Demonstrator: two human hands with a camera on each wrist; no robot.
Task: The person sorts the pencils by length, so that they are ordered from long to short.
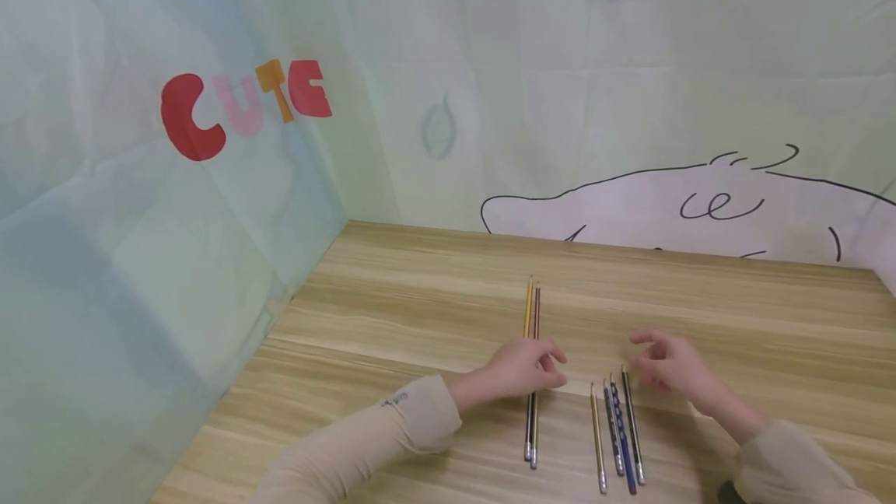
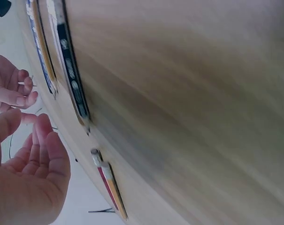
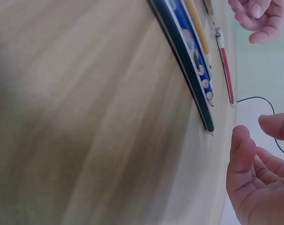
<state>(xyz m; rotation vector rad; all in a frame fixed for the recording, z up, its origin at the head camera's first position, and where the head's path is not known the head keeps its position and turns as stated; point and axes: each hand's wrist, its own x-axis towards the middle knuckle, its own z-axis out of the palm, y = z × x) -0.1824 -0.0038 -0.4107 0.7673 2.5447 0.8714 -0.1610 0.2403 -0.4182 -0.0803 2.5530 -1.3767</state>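
My left hand (image 1: 521, 368) is over a column of pencils, its fingers loosely bent with nothing in them. Beyond it lie a yellow pencil (image 1: 528, 309) and a dark red pencil (image 1: 537, 313); on its near side are a black pencil (image 1: 528, 430) and another slim pencil (image 1: 535, 434) with a silver end. My right hand (image 1: 675, 368), also holding nothing, hovers by the tip of a dark pencil (image 3: 184, 65). Left of that pencil are a blue pencil with pale round spots (image 3: 188, 42), a dark patterned pencil (image 1: 612, 426) and a gold pencil (image 1: 598, 442).
All the pencils lie on a wood-grain table (image 1: 392, 302). A pale printed cloth wall (image 1: 420, 37) rises at the back, another at the left with the coloured letters CUTE (image 1: 192, 119). A small dark object (image 1: 729, 493) shows by the right sleeve.
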